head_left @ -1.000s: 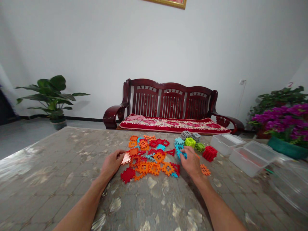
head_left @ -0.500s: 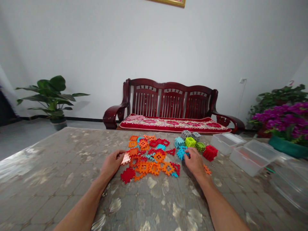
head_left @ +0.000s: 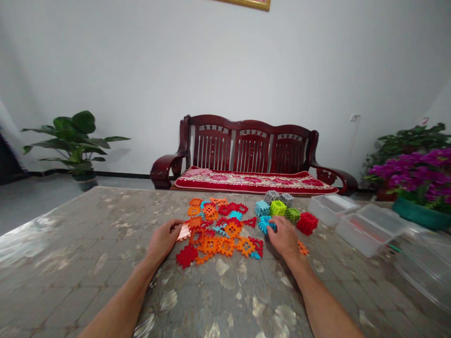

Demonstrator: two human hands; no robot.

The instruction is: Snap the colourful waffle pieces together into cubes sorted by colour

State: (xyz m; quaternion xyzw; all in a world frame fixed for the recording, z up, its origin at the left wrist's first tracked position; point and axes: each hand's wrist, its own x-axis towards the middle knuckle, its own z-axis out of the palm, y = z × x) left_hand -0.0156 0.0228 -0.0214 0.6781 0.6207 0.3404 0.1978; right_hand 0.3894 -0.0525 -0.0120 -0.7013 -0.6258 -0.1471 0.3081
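My left hand (head_left: 164,240) is closed at the left edge of the spread of flat toothed building tiles. Its thumb and forefinger pinch a shiny light-orange square tile (head_left: 183,232), which lies against other pieces. Close below is a solid red tile (head_left: 187,256). Orange window tiles (head_left: 210,245) and red frame pieces overlap to the right. My right hand (head_left: 284,238) curls around the near side of some blue toothed tiles (head_left: 265,225); its fingertips are partly hidden. Behind them stand a light-blue stack (head_left: 262,208), a lime-green stack (head_left: 278,208) and grey stacks (head_left: 272,196).
A red stack (head_left: 307,224) and a small orange piece (head_left: 302,247) lie right of my right hand. Clear plastic boxes (head_left: 362,237) and a teal flower pot (head_left: 419,213) stand at the table's right. Beyond the cloth-covered table (head_left: 88,263) is a wooden bench (head_left: 252,145).
My right hand has shifted very slightly left, and the blue tiles by its fingertips sit at a slightly different angle. My left hand stays on the light-orange tile.
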